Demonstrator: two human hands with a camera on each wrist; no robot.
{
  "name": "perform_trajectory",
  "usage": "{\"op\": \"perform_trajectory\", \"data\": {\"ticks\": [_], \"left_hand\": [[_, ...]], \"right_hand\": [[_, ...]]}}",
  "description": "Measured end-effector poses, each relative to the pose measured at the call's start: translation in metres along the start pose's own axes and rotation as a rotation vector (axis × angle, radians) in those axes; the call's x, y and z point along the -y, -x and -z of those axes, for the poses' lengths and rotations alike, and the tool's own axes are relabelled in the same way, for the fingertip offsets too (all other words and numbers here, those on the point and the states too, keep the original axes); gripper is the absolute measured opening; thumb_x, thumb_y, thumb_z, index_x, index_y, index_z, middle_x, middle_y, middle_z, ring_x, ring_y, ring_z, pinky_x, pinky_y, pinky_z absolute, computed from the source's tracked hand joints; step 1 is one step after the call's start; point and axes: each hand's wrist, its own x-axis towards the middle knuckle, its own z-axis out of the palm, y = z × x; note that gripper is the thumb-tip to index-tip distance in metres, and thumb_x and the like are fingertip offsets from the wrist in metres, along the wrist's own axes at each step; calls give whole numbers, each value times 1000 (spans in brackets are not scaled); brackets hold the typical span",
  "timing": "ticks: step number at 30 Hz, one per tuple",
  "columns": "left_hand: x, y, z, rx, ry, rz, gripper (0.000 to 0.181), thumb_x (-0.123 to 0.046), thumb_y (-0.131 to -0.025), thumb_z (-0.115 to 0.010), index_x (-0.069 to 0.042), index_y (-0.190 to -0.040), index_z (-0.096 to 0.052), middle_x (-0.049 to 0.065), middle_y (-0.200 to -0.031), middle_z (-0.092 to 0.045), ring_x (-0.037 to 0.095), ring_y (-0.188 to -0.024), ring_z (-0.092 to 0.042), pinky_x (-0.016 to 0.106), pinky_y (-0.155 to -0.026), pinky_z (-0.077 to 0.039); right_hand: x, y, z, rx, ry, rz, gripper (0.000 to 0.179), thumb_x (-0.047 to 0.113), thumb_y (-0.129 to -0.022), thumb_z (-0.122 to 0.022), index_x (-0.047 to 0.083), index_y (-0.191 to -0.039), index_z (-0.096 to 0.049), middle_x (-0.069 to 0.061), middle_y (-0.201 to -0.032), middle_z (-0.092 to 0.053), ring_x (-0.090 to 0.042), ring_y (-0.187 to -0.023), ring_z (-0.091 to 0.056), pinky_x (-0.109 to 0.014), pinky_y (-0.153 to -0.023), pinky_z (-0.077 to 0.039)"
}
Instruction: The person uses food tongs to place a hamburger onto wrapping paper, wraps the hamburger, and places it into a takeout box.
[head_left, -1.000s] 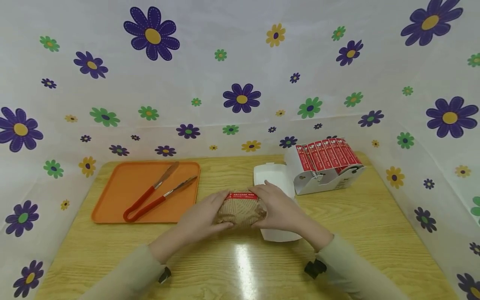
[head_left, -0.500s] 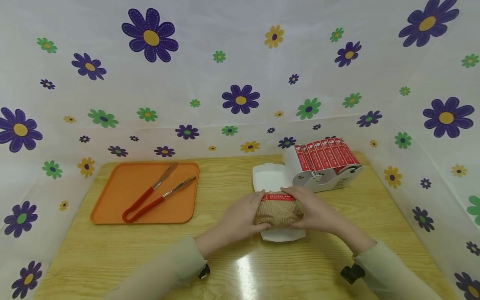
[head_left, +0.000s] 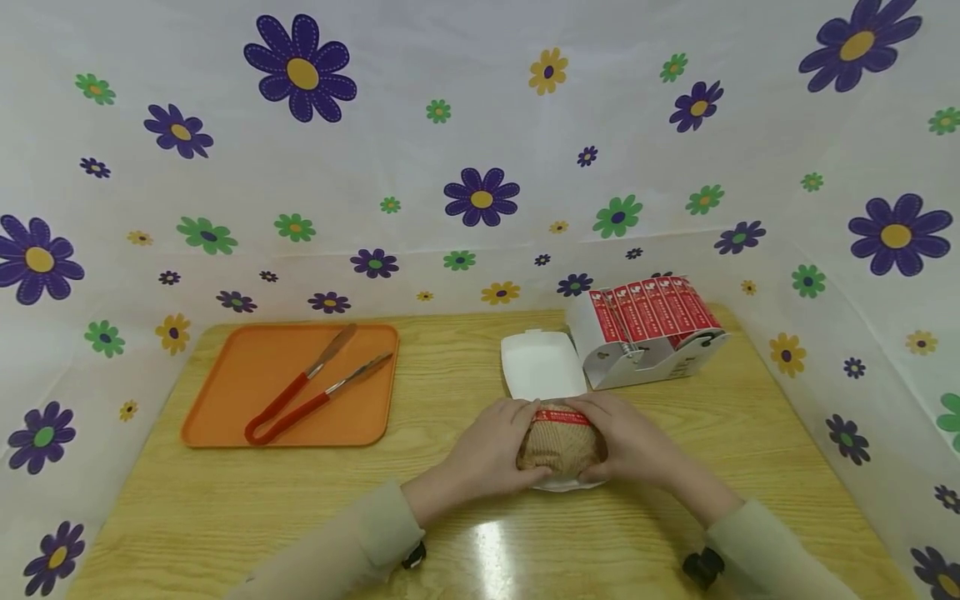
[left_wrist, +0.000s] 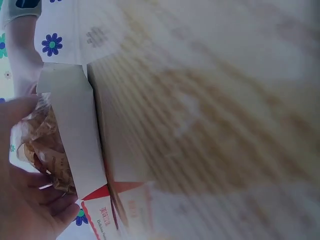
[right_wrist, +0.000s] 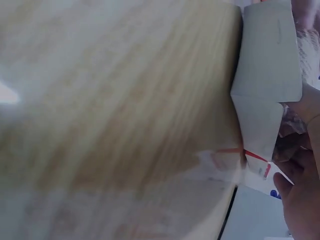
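Note:
A round paper-wrapped burger (head_left: 564,446), in brown printed paper with a red strip across its top, sits in the base of a white clamshell box. The lid (head_left: 542,365) of that box lies folded back behind it. My left hand (head_left: 491,450) grips the burger's left side, fingers at the back and thumb in front. On the other side my right hand (head_left: 637,437) holds it the same way. In the left wrist view crumpled wrapper (left_wrist: 50,157) shows above the box wall (left_wrist: 75,135). The right wrist view has the box's outer wall (right_wrist: 270,55) close to the table.
An orange tray (head_left: 225,392) with red-handled tongs (head_left: 292,398) lies on the left of the wooden table (head_left: 442,358). At the back right, against the box lid, stands a white dispenser (head_left: 652,375) holding several red label rolls (head_left: 656,308). Flower-printed sheeting (head_left: 480,133) walls the table in.
Both hands have carried the wrapped burger right, from beside the box to above it, then lowered it into the base. The box has shifted slightly toward me. Tray, tongs and dispenser stay put.

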Motion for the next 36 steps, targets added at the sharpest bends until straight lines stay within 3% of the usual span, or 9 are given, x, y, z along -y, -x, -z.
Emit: {"op": "perform_trajectory", "data": {"ticks": [4, 7, 13, 19, 25, 29, 36], "left_hand": [[3, 2, 1, 24, 24, -21, 84, -49, -99, -61, 4, -161, -38, 15, -155, -56, 28, -144, -53, 40, -125, -44], [4, 3, 3, 53, 30, -10, 83, -41, -97, -59, 4, -162, -35, 15, -160, -51, 27, -148, -51, 39, -127, -42], [-3, 0, 4, 115, 9, 64, 83, -44, -101, -67, -3, -165, -34, 11, -166, -47, 26, -151, -49, 40, -127, -43], [-7, -3, 2, 79, -8, 120, 85, -49, -95, -78, -8, -162, -44, 6, -160, -55, 24, -144, -57, 39, -121, -50], [-6, -5, 1, 15, 17, 91, 83, -48, -90, -84, -9, -155, -53, 3, -152, -64, 22, -137, -63, 37, -118, -52], [-5, -6, -1, 11, -33, 35, 81, -49, -93, -79, -4, -154, -52, 8, -151, -64, 24, -136, -64, 37, -117, -53], [4, -8, 9, 147, -3, -11, 85, -31, -88, -67, 1, -162, -40, 13, -161, -54, 27, -145, -57, 36, -122, -48]], "right_hand": [[0, 3, -4, -50, 33, -9, 106, 34, -61, -105, 0, -149, -56, -18, -147, -62, -39, -136, -60, -59, -115, -51], [1, 5, -3, -69, 43, -3, 107, 36, -61, -105, -2, -148, -56, -20, -148, -61, -41, -136, -60, -59, -116, -51], [0, 16, 13, -38, -61, 21, 95, 23, -72, -99, 1, -152, -54, -21, -150, -61, -45, -137, -59, -65, -114, -50], [-6, 21, 20, -10, -131, 7, 78, 9, -80, -92, 2, -150, -57, -20, -147, -65, -46, -135, -61, -67, -112, -49], [-2, 18, 16, -24, -106, 9, 74, 7, -80, -92, -2, -146, -60, -22, -144, -66, -46, -132, -64, -64, -110, -52], [-2, 17, 14, -21, -97, -5, 71, 6, -81, -91, -3, -145, -61, -23, -143, -67, -46, -132, -64, -63, -110, -53], [-2, 17, 8, -32, -85, -9, 66, 5, -83, -89, -4, -143, -62, -24, -141, -67, -46, -131, -64, -62, -110, -53]]}}
